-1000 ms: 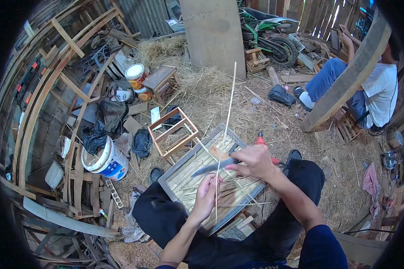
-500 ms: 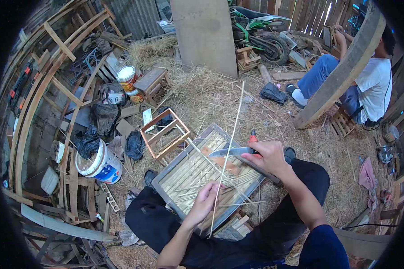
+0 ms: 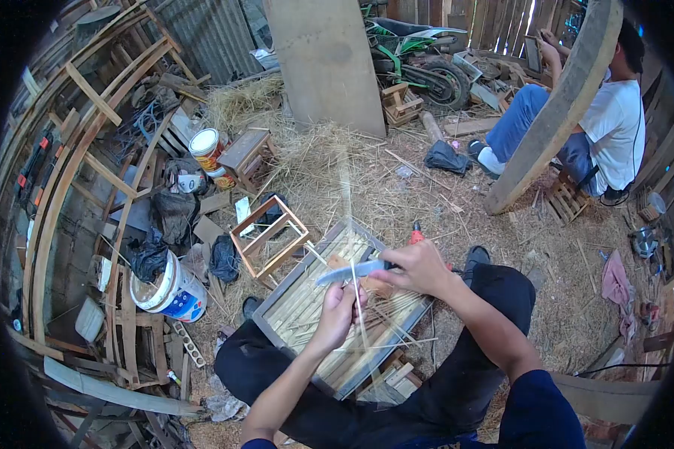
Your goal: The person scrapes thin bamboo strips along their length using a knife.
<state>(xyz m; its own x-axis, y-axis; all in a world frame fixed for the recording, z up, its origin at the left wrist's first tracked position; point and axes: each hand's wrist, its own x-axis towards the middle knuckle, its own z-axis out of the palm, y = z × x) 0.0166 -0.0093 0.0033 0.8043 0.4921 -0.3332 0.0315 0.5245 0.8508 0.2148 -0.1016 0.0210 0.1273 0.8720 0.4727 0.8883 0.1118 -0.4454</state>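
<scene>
The fingers of my left hand [image 3: 338, 314] are closed around a long, thin pale strip [image 3: 350, 236], blurred along its length, while my right hand [image 3: 418, 271] grips the handle of a knife [image 3: 348, 272], its blade lying across the strip just above my left hand. The strip stands over a framed panel [image 3: 284, 283] between my knees, with more thin strips scattered on it. Beyond its left side sits an open wooden frame [image 3: 266, 235], then a white bucket [image 3: 176, 292]; off to the right, another person [image 3: 614, 123] sits behind a leaning beam [image 3: 558, 112].
</scene>
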